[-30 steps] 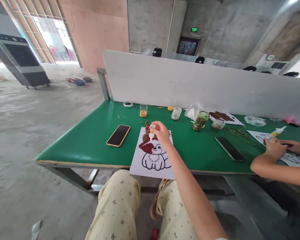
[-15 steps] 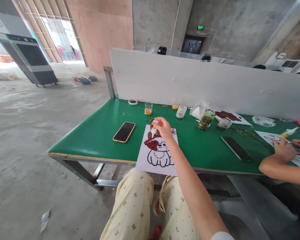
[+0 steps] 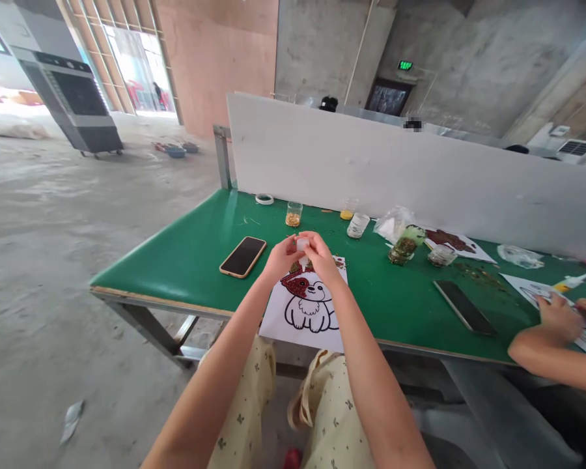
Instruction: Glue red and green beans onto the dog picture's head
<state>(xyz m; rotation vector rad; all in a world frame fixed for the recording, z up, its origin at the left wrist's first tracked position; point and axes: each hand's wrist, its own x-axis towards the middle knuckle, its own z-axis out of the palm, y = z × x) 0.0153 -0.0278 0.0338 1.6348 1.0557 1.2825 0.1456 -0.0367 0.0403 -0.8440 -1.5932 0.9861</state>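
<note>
My left hand [image 3: 280,258] and my right hand [image 3: 321,259] meet above the top of a paper sheet [image 3: 273,322]. Both are closed, fingertips together, around a small white glue bottle [image 3: 303,244], whose lower part is mostly hidden by the fingers. A dog in thick black outline [image 3: 312,314] is printed on the sheet. Dark red grains cover one side of its face [image 3: 297,285], and greenish-brown bits lie near the ear, partly behind my hands. The body is bare white.
A phone [image 3: 243,256] lies left of the sheet, a darker phone [image 3: 463,306] to the right. Behind stand a cup of yellow-orange grains [image 3: 293,215], a clear cup [image 3: 358,226] and a tipped green jar [image 3: 406,245]. Another person's hand [image 3: 559,318] works at far right. A white partition [image 3: 371,163] backs the table.
My left hand has come up from out of view and joined my right hand at the glue bottle. The camera view has shifted slightly.
</note>
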